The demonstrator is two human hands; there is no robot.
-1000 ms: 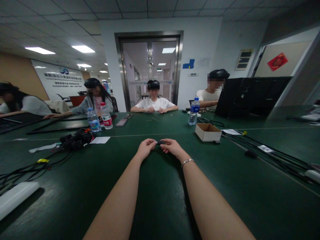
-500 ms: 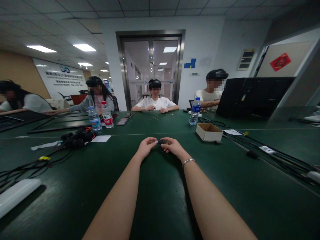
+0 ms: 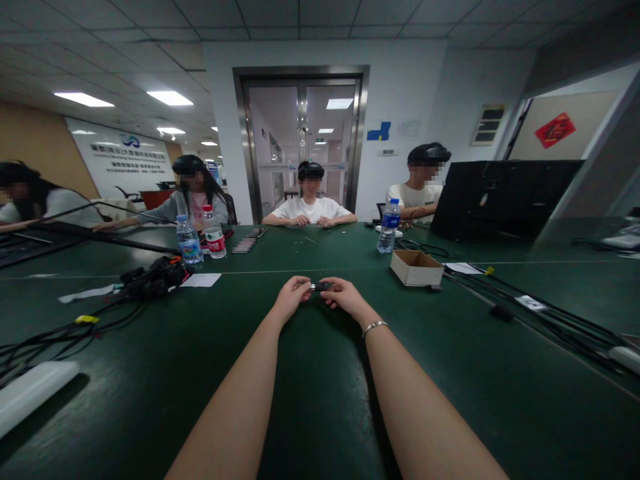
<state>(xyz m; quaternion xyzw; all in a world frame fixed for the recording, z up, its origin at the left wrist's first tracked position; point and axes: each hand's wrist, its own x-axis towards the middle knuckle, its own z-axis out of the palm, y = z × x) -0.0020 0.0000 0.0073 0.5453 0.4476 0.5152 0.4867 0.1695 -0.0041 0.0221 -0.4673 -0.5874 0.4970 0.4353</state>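
Between my two hands is a small black stick-like object with a silver end, held level just above the green table. My left hand pinches its silver end with thumb and fingertips. On the other side, my right hand, with a silver bracelet at the wrist, grips the black end, fingers curled. The fingers cover both ends, and the object is too small for me to tell its kind.
An open cardboard box and a water bottle stand to the right, with black cables beyond. On the left are two bottles, a dark tangled bundle and a white device. Several people sit opposite.
At the far left, the flat dark panel has been tilted up and now shows edge-on. My hands keep their hold on the small object, almost unmoved. The view has shifted slightly.
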